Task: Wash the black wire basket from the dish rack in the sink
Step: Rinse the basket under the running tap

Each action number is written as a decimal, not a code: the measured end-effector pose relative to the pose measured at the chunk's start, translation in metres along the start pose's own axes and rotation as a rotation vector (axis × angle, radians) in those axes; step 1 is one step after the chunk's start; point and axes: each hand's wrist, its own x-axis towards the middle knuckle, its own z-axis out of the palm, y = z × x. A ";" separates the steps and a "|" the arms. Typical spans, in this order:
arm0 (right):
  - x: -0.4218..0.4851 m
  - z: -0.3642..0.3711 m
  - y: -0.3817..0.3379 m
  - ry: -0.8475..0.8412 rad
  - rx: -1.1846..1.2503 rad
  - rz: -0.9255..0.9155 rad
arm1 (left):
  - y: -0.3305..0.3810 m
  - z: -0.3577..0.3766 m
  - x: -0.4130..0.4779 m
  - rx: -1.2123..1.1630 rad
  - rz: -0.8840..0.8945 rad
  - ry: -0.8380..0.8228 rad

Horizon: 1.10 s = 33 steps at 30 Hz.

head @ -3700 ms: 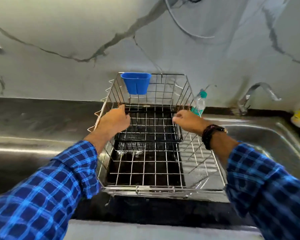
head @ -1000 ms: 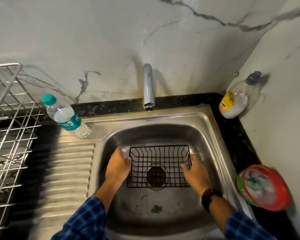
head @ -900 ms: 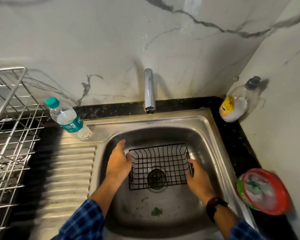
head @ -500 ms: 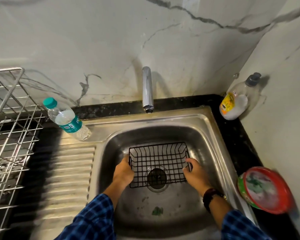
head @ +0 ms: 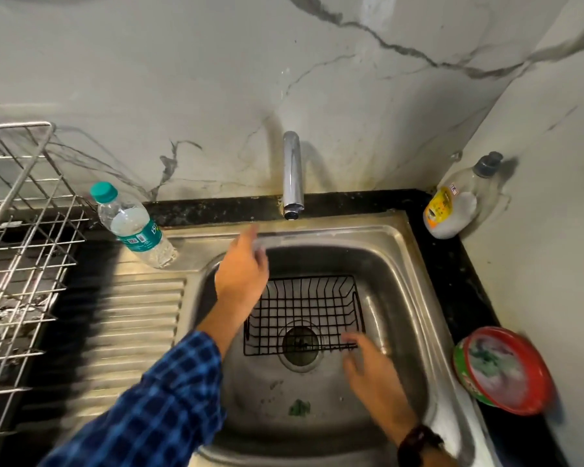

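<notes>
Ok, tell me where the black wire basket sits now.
In the head view, the black wire basket lies in the steel sink over the drain, between the left hand and right hand.

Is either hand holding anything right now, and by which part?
Nothing is held. The left hand reaches open toward the faucet; the right hand is spread by the near right corner of the black wire basket, not gripping it.

I'm seeing a white marble-look back wall running across the far side, grey veins crossing it. A matching side wall is closing off the right, meeting it in the far right corner. A black speckled counter is wrapping along both walls. Brownish staining is showing low behind the chrome tap; shadows are falling rightward.
</notes>
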 end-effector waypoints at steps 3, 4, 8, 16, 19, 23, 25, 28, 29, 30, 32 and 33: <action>-0.012 0.012 0.012 -0.133 -0.141 -0.096 | 0.049 -0.011 0.037 0.061 0.149 -0.017; -0.014 0.014 0.014 -0.155 -0.182 -0.124 | 0.065 -0.013 0.045 0.125 0.153 -0.051; -0.021 0.017 0.013 -0.146 -0.176 -0.129 | 0.090 -0.014 0.062 0.049 -0.051 -0.062; -0.028 0.009 0.011 -0.042 0.006 -0.040 | 0.065 -0.004 0.078 -0.167 -0.262 -0.055; -0.028 0.008 0.013 -0.003 0.041 0.007 | 0.039 0.000 0.083 -0.474 -0.483 -0.168; -0.025 0.009 0.014 0.010 0.032 0.016 | 0.029 -0.009 0.089 -0.438 -0.438 -0.243; -0.020 0.007 0.015 -0.011 0.031 0.042 | 0.016 -0.009 0.071 -0.350 -0.400 -0.224; -0.011 0.002 0.013 -0.041 0.012 0.094 | -0.021 0.008 0.013 -0.225 -0.491 -0.131; -0.008 0.001 0.013 -0.041 0.013 0.102 | -0.035 0.019 -0.008 -0.195 -0.547 -0.113; -0.003 0.001 0.013 -0.039 0.009 0.110 | -0.045 0.028 -0.028 -0.204 -0.655 -0.147; 0.008 0.002 0.014 0.018 -0.014 0.133 | -0.059 0.049 -0.061 -0.368 -0.875 -0.245; 0.016 0.002 0.014 0.070 -0.015 0.147 | -0.064 0.058 -0.070 -0.449 -0.945 -0.299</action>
